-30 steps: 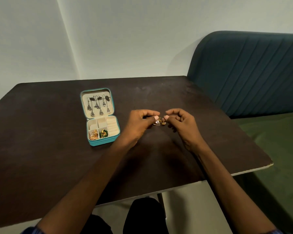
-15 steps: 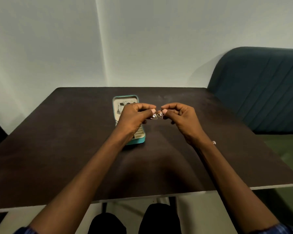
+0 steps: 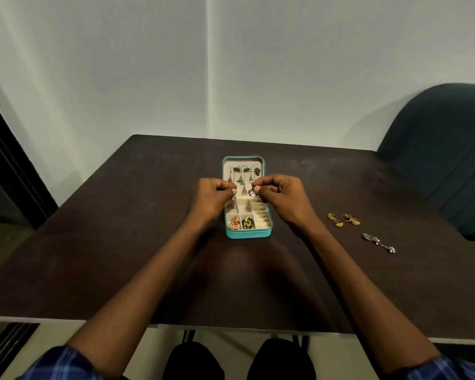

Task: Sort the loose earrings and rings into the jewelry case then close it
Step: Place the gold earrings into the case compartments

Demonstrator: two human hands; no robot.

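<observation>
A teal jewelry case lies open in the middle of the dark table, its lid flat behind it with several dangling earrings hung inside. Gold and green pieces fill its front left compartments. My left hand pinches a small clear-stone earring over the case's left side. My right hand pinches a matching clear-stone earring above the case's middle. Several gold rings lie loose on the table to the right. A long silver earring lies just in front of them.
The dark table ends at a near edge by my knees. A dark teal padded seat stands at the back right. A light wall rises behind the table, and a dark door frame runs down the left.
Both hands have separated, each holding one earring of the pair, and moved over the open case. The view shifted so the rings and silver earring on the right came into sight.
</observation>
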